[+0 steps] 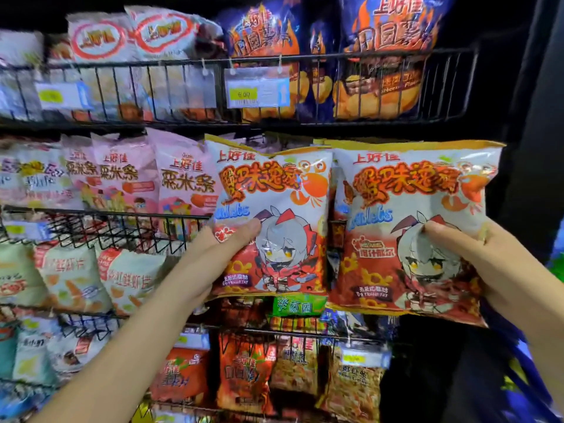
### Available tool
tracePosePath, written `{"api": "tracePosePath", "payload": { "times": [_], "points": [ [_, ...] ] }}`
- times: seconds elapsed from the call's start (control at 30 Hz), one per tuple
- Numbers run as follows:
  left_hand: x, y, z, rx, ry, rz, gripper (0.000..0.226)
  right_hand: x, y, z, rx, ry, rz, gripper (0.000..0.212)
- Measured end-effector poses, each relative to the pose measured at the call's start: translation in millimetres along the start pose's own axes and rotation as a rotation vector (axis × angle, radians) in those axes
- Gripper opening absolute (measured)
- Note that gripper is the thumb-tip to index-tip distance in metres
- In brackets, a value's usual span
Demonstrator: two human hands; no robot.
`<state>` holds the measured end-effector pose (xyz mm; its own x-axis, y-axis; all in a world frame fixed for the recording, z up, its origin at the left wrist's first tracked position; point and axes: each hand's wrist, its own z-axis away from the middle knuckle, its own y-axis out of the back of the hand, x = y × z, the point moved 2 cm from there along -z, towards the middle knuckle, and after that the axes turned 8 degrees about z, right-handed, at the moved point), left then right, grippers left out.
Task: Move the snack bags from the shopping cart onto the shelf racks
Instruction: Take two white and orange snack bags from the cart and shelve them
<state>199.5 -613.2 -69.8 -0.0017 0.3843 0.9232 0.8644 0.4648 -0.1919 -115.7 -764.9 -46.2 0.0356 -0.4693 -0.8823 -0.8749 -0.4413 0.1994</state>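
At the far left the wire rack (122,221) carries pink bags (183,181), so the free slot to aim for seems to lie behind the two held bags, though they hide it and I cannot be sure. The left hand (213,254) pinches the left snack bag (274,190) at its lower left edge, thumb flat on the front and the other fingers hidden behind the foil; the forearm reaches up from below left. The right snack bag (418,190) hangs just beside it, both upright and face-out in front of the middle tier. The right hand (482,264) grips its lower right side, thumb dented into the front. To seat them well, lift each bottom seam over the rack's front edge, lower them side by side without crushing, and let go only once they stand.
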Motion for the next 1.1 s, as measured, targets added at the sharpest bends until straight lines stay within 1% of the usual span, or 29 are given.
{"api": "tracePosePath", "payload": {
  "times": [0.07, 0.1, 0.13, 0.2, 0.23, 0.27, 0.37, 0.4, 0.47, 0.5, 0.57, 0.67, 0.7, 0.77, 0.87, 0.9, 0.93, 1.0, 1.03, 1.07, 1.1],
  "points": [
    [4, 0, -16, -0.003, -0.02, 0.002, 0.05, -1, -1, -7, 0.008, 0.014, 0.01, 0.049],
    [7, 0, -23, 0.01, -0.033, 0.001, 0.048, -3, -2, -9, 0.004, 0.021, 0.008, 0.05],
    [9, 1, -31, 0.019, -0.043, 0.002, 0.053, -4, -2, -12, -0.003, 0.026, 0.007, 0.051],
    [14, -1, -45, 0.01, -0.056, 0.041, 0.08, -7, -2, -17, 0.0, 0.033, 0.012, 0.053],
    [17, -2, -51, 0.005, -0.066, 0.055, 0.087, -9, -3, -20, 0.008, 0.034, 0.018, 0.054],
    [20, -3, -60, 0.001, -0.09, 0.064, 0.088, -11, -3, -22, 0.014, 0.036, 0.024, 0.054],
    [28, -4, -84, 0.0, -0.131, 0.055, 0.076, -13, -3, -26, 0.027, 0.046, 0.006, 0.056],
    [29, -5, -92, -0.005, -0.148, 0.049, 0.077, -12, -4, -28, 0.03, 0.047, -0.005, 0.057],
    [31, -5, -103, -0.01, -0.179, 0.031, 0.085, -12, -4, -29, 0.039, 0.048, -0.022, 0.06],
    [33, -6, -105, -0.003, -0.2, 0.001, 0.085, -11, -4, -29, 0.043, 0.048, -0.029, 0.061],
    [32, -8, -110, -0.01, -0.245, -0.069, 0.078, -10, -4, -29, 0.047, 0.043, -0.039, 0.059],
    [26, -7, -115, -0.022, -0.298, -0.198, 0.051, -8, -5, -29, 0.055, 0.036, -0.051, 0.055],
    [25, -6, -116, -0.023, -0.313, -0.251, 0.047, -7, -5, -29, 0.061, 0.032, -0.052, 0.055],
    [20, -6, -117, -0.022, -0.31, -0.33, 0.045, -6, -6, -30, 0.072, 0.017, -0.065, 0.053],
    [14, -5, -121, -0.042, -0.261, -0.382, 0.027, -1, -6, -31, 0.078, -0.002, -0.062, 0.05],
    [15, -5, -121, -0.05, -0.239, -0.396, 0.027, 0, -6, -30, 0.078, -0.011, -0.052, 0.053],
    [16, -5, -121, -0.081, -0.208, -0.413, 0.034, 2, -6, -30, 0.079, -0.019, -0.043, 0.058],
    [17, -4, -121, -0.126, -0.17, -0.456, 0.05, 5, -6, -29, 0.076, -0.026, -0.037, 0.077],
    [17, -2, -123, -0.145, -0.184, -0.498, 0.049, 6, -6, -28, 0.08, -0.028, -0.034, 0.086],
    [16, 2, -126, -0.151, -0.191, -0.549, 0.046, 7, -5, -28, 0.086, -0.028, -0.03, 0.091],
    [15, 3, -127, -0.149, -0.193, -0.582, 0.046, 9, -5, -29, 0.09, -0.027, -0.025, 0.09]
  ]
}}
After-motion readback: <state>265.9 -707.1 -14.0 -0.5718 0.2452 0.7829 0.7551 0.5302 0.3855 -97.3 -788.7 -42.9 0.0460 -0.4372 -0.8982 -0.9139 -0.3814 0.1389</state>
